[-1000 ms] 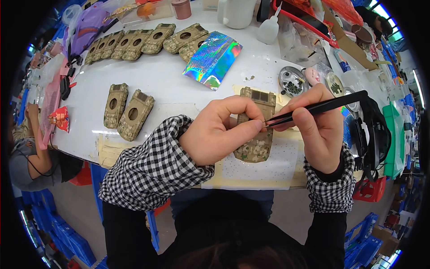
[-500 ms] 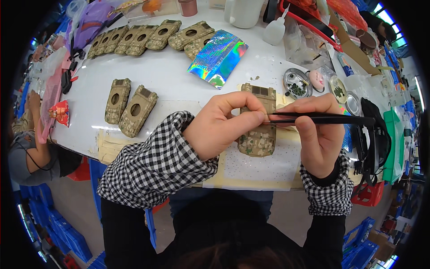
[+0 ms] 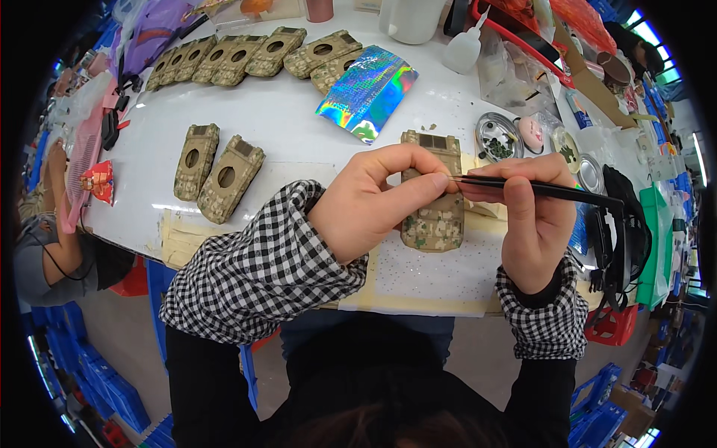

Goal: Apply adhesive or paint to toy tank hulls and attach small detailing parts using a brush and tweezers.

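Observation:
My left hand (image 3: 373,198) is closed, thumb and forefinger pinched together over a camouflage model tank hull (image 3: 432,228). Whatever they pinch is too small to make out. Black tweezers (image 3: 556,192) lie in the grip of my right hand (image 3: 534,228), their tips meeting the left fingertips. The hull rests on a white speckled sheet (image 3: 441,280), its middle hidden behind my hands. To the left lie two more camouflage hulls, one upright in view (image 3: 196,166) and one tilted (image 3: 230,179), each with a round hole.
A row of similar hulls (image 3: 237,58) runs along the back left, beside a shiny holographic pouch (image 3: 370,91). At the right are a round tin (image 3: 480,128) of small dark green parts, a pink oval object (image 3: 531,133) and a white squeeze bottle (image 3: 461,52). Another person's arm (image 3: 66,246) shows far left.
The tweezers' arms have come closer together, and their tips have risen slightly at my left fingertips. My left hand keeps its pinch; the hulls stay in place on the table.

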Demonstrator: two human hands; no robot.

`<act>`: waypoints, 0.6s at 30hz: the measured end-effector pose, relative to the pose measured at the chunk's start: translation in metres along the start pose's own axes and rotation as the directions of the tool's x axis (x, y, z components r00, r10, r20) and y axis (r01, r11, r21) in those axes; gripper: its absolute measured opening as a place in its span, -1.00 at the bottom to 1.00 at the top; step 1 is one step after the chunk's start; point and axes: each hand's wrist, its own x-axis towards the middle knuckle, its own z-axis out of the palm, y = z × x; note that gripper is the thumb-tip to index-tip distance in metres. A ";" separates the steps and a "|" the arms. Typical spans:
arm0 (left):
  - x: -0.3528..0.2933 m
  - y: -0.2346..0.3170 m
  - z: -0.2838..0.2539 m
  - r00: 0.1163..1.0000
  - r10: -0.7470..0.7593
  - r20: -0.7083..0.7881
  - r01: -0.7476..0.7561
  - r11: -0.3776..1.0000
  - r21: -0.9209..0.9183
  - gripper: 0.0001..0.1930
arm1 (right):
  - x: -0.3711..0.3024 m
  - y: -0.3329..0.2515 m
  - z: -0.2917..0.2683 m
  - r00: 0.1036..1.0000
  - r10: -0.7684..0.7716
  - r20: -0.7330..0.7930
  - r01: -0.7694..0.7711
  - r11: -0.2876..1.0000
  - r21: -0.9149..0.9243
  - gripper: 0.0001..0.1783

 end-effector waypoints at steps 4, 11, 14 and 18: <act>-0.001 0.000 0.000 0.999 0.046 0.006 -0.046 0.999 -0.001 -0.85 | 0.001 -0.001 0.004 0.999 0.023 -0.043 -0.022 0.999 0.024 -0.85; -0.001 -0.001 0.000 0.998 0.066 0.011 -0.066 0.996 0.057 -0.84 | 0.001 -0.002 0.002 0.999 0.025 -0.041 -0.025 1.000 -0.014 -0.84; -0.001 0.000 0.001 0.998 0.059 0.002 -0.059 0.996 0.073 -0.83 | 0.002 -0.002 0.003 0.998 0.031 -0.047 -0.032 0.999 -0.015 -0.84; -0.001 0.000 0.002 0.999 0.044 -0.003 -0.044 0.997 0.061 -0.84 | 0.001 -0.002 0.002 0.999 0.025 -0.048 -0.026 0.999 -0.020 -0.84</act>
